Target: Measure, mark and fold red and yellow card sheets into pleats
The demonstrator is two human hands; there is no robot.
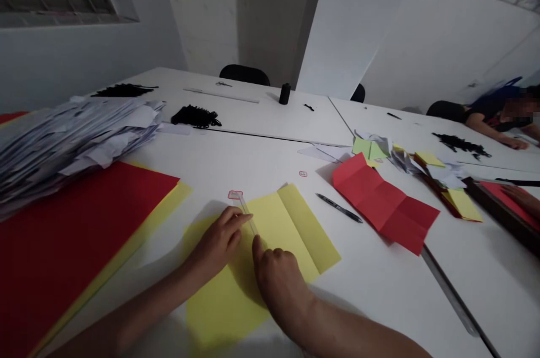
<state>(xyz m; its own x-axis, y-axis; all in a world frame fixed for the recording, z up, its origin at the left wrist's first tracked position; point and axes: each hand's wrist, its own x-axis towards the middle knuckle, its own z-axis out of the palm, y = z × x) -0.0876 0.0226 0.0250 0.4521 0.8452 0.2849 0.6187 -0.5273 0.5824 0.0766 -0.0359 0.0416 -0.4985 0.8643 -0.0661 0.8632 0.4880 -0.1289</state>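
A sheet of yellow paper point(291, 223) lies in front of me, with a fold line near its right side. Across its upper left part runs a narrow clear strip that looks like a ruler point(245, 207). My left hand point(223, 237) holds this strip down, its index finger across it and the thumb close by. At the strip's near end, my right hand point(278, 276) presses with an outstretched index finger while the other fingers are curled in. Whatever may be inside those curled fingers is hidden. Beyond the strip's far end is a small red-edged label point(235, 195).
To the left are large red sheets point(84, 234) and a tall paper pile point(76, 133). A pen point(338, 207) and folded red paper point(383, 200) lie right. Black cord bundles point(196, 116) and a dark cylinder point(285, 94) stand farther back. Another person's arm point(493, 130) rests at far right.
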